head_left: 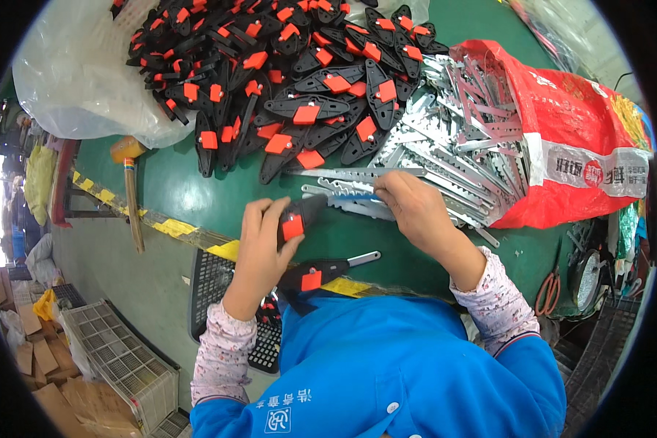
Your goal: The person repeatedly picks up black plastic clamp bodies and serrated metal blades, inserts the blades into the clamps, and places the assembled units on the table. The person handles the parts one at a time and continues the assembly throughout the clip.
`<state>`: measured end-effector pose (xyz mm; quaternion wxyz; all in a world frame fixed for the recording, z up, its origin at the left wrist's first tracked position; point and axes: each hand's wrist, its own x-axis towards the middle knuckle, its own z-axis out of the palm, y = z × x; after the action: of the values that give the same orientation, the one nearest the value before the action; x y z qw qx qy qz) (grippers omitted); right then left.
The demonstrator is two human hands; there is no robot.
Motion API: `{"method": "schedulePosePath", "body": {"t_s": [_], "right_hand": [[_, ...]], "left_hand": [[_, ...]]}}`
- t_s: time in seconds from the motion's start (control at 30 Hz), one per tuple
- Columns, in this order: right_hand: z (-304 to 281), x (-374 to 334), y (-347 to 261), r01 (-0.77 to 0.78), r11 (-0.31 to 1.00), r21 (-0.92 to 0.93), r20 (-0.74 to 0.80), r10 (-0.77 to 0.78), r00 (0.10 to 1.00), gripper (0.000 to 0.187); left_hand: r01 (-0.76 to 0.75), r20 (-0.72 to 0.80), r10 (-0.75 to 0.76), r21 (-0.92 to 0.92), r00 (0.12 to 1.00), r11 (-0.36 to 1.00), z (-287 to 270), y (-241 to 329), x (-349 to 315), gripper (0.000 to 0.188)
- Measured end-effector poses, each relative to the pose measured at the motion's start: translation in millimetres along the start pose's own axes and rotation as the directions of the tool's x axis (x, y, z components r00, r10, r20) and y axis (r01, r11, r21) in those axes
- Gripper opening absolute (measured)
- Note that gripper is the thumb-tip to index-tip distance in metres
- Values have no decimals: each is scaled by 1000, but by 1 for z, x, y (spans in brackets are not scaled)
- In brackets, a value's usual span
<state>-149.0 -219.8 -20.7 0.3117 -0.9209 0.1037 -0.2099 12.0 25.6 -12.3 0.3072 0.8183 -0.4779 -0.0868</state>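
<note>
Holding black holder (312, 209) with red block (293, 226) in left hand (260, 244), fingers wrapped round it, above green counter (409, 255). Pinching thin bluish strip (353, 197) between thumb and fingers of right hand (416, 210), far end right at holder's tip; cannot tell if inserted. Near counter's front edge: second holder (333, 269) with silver strip (363, 258) jutting right. Beyond hands: heap of black holders (317, 108). To right: metal strips (445, 162) at mouth of red bag (569, 109).
</note>
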Motion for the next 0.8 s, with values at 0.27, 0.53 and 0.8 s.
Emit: {"method": "schedulePosePath", "body": {"t_s": [0.27, 0.53, 0.8], "right_hand": [[-1, -3, -1, 72, 997, -39, 108, -67, 992, 11], [-12, 0, -22, 291, 947, -135, 188, -264, 946, 29], [8, -13, -32, 190, 982, 17, 238, -188, 953, 31]], "left_hand": [[-139, -64, 138, -3, 988, 990, -1, 5, -8, 66], [-226, 13, 226, 17, 974, 974, -1, 14, -8, 68], [-240, 97, 246, -63, 964, 969, -7, 19, -5, 61]]}}
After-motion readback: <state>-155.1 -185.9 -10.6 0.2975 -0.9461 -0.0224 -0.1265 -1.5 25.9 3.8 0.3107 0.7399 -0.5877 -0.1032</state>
